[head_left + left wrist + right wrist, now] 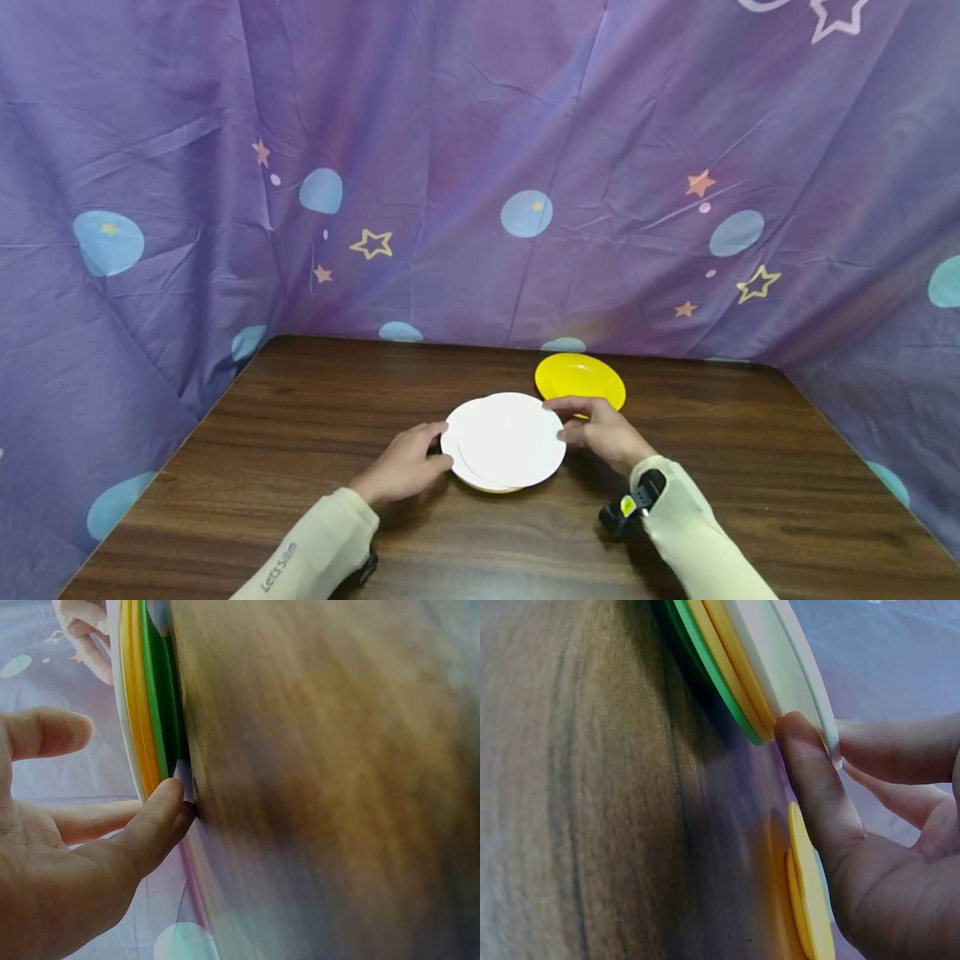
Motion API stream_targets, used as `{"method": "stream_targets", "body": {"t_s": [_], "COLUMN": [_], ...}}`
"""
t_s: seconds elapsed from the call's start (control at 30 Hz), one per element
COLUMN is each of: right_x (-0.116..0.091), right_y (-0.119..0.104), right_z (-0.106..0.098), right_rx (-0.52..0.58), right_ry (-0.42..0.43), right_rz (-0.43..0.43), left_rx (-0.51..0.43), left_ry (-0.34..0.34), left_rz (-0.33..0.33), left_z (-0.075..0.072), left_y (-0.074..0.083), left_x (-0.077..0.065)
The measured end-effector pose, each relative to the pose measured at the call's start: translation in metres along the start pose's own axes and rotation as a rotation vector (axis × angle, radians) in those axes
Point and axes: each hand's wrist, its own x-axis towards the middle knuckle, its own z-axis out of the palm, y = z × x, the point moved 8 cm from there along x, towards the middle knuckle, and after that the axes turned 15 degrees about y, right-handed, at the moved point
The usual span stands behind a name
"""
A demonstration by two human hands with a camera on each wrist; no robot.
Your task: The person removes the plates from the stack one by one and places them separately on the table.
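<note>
- White, the upper plate (513, 440) lies at the centre of the surface, atop a stack (739, 682) and offset toward my right; the right wrist view shows a narrow gap beneath its near rim.
- Below it come a lower white plate (452, 442), then yellow layers (137, 690), then green ones (158, 697) nearest the wood.
- Step in hand, as I judge it: placing the upper plate at the top of the stack; whether it is rising or settling, one moment cannot tell.
- Next move, if settling: align the two white rims, ease the right edge down, then release.
- My right hand (603, 433): fingers pinching the upper plate's rim, thumb beneath and the others above.
- My left hand (405, 467): fingers spread, thumb well apart from them, the lower fingertips touching the stack's edge.
- Beyond: a separate yellow plate (577, 375) just past my right hand, on the dark wooden surface (337, 383), with a purple patterned cloth (450, 167) behind.
</note>
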Motion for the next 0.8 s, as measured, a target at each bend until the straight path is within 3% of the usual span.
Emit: {"method": "stream_targets", "body": {"t_s": [0.4, 0.8], "right_x": [-0.0001, -0.0018], "right_y": [0.0066, 0.0081], "right_z": [-0.0018, -0.0022], "right_rx": [-0.026, 0.069], "right_ry": [0.016, 0.012], "right_rz": [0.058, 0.126], "left_rx": [-0.003, -0.002], "left_ry": [-0.001, -0.001], "left_rz": [-0.006, -0.009], "left_z": [0.0001, 0.0001], "left_y": [-0.0003, 0.0002], "left_x": [-0.0005, -0.0004]}}
